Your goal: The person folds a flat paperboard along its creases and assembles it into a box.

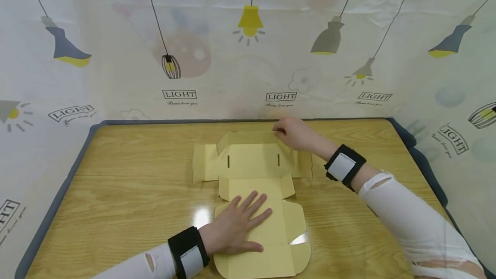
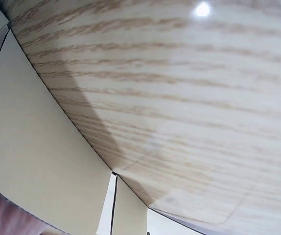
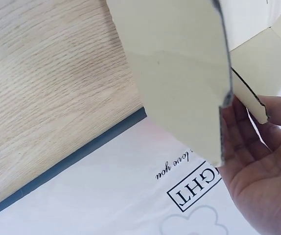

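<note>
An unfolded cardboard box (image 1: 253,160), pale yellow with two dark slots, lies on the wooden table with some of its flaps raised. Fingers spread, my left hand (image 1: 238,225) rests on the near panel. At the far right corner, my right hand (image 1: 296,134) pinches the edge of the far flap between thumb and fingers. Close up in the right wrist view, this right hand (image 3: 263,166) is around the flap's edge, beside a larger side flap (image 3: 179,73). The left wrist view has a side flap (image 2: 42,132) along the tabletop, with only bits of the hand visible.
The wooden table (image 1: 135,175) has a dark grey edge (image 1: 186,122). Behind and beside it hangs a pale sheet (image 1: 224,63) printed with lamps and lettering. Both wrists wear black straps (image 1: 345,167) over or near white sleeves.
</note>
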A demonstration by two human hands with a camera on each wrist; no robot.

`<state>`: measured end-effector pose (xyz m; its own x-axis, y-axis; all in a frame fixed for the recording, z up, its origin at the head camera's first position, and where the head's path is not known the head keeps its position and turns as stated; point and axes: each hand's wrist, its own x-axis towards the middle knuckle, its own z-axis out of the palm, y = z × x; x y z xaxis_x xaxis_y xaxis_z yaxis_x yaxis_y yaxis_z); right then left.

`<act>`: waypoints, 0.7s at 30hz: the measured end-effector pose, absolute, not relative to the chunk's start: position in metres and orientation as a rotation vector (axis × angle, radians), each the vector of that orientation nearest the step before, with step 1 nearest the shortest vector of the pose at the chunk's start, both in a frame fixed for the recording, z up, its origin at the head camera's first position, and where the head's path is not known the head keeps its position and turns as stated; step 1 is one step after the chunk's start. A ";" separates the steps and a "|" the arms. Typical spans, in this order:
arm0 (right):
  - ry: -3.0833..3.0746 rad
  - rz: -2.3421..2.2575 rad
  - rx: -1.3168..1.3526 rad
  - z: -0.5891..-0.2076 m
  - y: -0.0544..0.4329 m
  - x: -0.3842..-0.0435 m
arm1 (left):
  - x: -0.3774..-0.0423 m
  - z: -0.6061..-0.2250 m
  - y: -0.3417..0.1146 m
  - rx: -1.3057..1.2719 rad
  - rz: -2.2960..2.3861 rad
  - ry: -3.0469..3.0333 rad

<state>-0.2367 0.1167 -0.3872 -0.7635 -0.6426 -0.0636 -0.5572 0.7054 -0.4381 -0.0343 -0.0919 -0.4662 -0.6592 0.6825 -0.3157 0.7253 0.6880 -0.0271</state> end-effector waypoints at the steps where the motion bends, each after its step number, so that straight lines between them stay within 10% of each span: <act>1: 2.702 -0.606 -0.966 -0.387 0.118 -0.235 | -0.034 -0.466 -0.092 1.118 -0.213 2.618; 21: 2.766 -0.682 -1.034 -0.373 0.132 -0.192 | -0.035 -0.463 -0.092 1.095 -0.165 2.605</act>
<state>-0.1918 0.1323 -0.3729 -0.7615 -0.6460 0.0520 -0.5961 0.6666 -0.4475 -0.0345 -0.0919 -0.4633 -0.6600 0.6768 -0.3261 0.7127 0.7014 0.0135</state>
